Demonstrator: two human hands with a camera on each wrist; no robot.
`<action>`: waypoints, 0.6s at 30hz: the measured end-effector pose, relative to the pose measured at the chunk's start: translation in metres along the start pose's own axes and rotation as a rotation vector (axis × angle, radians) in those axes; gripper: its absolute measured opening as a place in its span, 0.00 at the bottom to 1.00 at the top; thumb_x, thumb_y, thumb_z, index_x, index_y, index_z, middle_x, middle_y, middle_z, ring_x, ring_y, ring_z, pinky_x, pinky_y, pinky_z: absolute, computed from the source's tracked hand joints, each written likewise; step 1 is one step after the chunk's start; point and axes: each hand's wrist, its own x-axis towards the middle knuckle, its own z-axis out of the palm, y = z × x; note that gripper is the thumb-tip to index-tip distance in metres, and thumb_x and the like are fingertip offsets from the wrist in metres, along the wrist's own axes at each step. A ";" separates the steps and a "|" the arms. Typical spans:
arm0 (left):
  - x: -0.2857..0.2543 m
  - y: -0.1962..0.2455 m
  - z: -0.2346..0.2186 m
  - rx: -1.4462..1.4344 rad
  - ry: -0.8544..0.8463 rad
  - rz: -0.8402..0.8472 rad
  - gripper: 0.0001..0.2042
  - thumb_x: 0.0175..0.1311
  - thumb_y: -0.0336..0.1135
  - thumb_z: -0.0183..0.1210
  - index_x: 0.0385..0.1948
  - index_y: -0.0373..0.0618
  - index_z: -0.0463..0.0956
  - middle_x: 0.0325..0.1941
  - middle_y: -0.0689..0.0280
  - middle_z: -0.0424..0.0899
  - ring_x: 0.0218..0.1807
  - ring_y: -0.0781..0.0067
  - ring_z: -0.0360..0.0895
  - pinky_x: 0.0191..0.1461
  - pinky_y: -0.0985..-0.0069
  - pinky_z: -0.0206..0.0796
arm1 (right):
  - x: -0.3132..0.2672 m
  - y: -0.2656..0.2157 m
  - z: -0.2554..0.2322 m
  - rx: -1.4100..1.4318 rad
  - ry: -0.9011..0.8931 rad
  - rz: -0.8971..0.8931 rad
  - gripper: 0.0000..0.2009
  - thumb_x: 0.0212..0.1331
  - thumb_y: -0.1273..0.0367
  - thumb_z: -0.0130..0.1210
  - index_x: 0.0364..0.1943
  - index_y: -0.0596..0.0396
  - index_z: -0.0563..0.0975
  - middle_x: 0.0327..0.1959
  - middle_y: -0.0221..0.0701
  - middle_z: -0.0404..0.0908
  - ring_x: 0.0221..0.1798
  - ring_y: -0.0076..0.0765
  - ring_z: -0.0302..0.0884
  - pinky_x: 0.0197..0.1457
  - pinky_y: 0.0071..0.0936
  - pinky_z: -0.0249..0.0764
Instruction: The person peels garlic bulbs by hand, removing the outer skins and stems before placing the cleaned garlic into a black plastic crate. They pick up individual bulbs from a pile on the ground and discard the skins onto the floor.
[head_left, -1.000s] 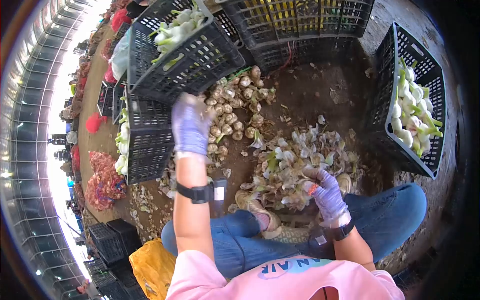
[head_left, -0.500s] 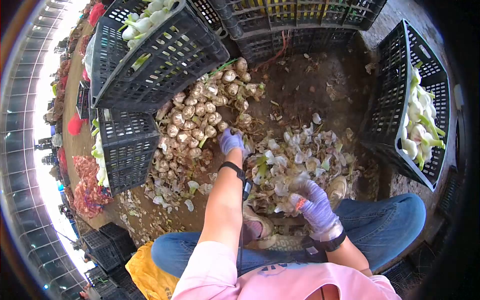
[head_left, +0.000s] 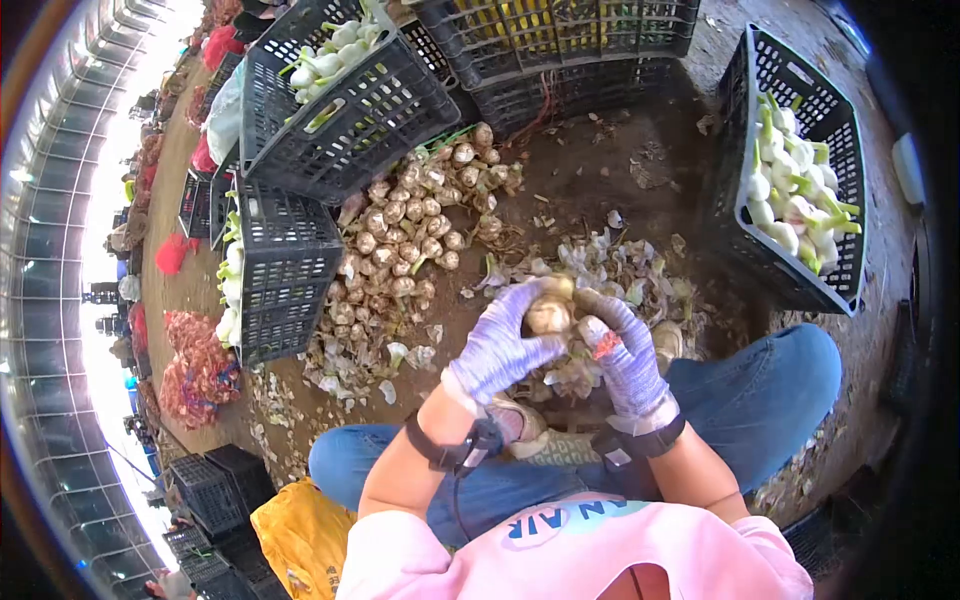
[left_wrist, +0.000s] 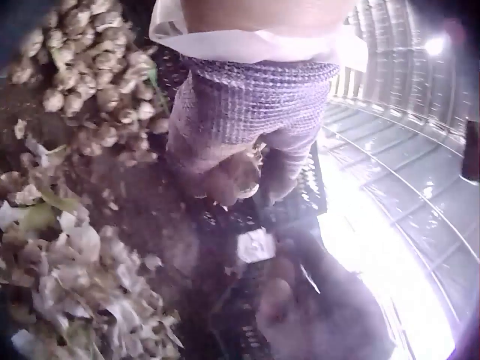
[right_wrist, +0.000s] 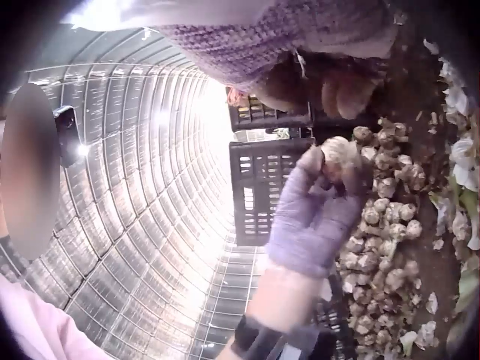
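Note:
My left hand [head_left: 503, 345], in a purple knit glove, grips a garlic bulb [head_left: 549, 316] over the husk pile. The bulb's pale round side shows between the thumb and fingers in the right wrist view, garlic bulb [right_wrist: 341, 152]. Close at its right is my gloved right hand [head_left: 632, 378], with orange wrapping on the thumb. The right wrist view has the right hand [right_wrist: 285, 52] apart from the bulb, its fingers loosely bent and nothing visible between them. Under both hands lies a heap of papery garlic husks [head_left: 610, 265]. Unpeeled bulbs [head_left: 400, 225] are piled at the left.
Black crates of white garlic with green stems stand around: an upper-left crate [head_left: 350, 120], a left crate [head_left: 290, 280] and a right crate [head_left: 800, 260]. Another crate [head_left: 560, 50] is at the back. A yellow bag [head_left: 300, 535] lies beside the person's left knee.
My left hand went from the crate side down to the bulb pile, then came back with a garlic bulb to the right hand. The right hand has stayed above the husks.

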 end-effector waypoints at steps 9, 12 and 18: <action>-0.047 0.025 0.035 0.677 0.189 0.302 0.33 0.39 0.40 0.72 0.50 0.41 0.67 0.46 0.56 0.76 0.48 0.60 0.76 0.52 0.69 0.68 | -0.016 -0.003 -0.008 0.156 -0.061 0.055 0.14 0.54 0.67 0.60 0.40 0.62 0.76 0.35 0.29 0.79 0.36 0.20 0.74 0.41 0.19 0.72; -0.054 0.024 0.039 0.759 0.220 0.350 0.33 0.39 0.37 0.71 0.51 0.41 0.65 0.46 0.56 0.76 0.48 0.62 0.76 0.51 0.70 0.69 | -0.016 -0.009 -0.014 0.052 -0.099 0.099 0.12 0.52 0.68 0.61 0.37 0.61 0.78 0.30 0.28 0.79 0.32 0.18 0.73 0.36 0.19 0.71; -0.055 -0.012 0.041 -0.202 0.245 0.078 0.33 0.45 0.44 0.68 0.52 0.41 0.62 0.41 0.59 0.77 0.38 0.73 0.76 0.37 0.77 0.73 | -0.015 -0.012 -0.024 0.002 -0.208 0.283 0.11 0.50 0.68 0.62 0.34 0.61 0.78 0.26 0.26 0.78 0.28 0.16 0.71 0.32 0.17 0.69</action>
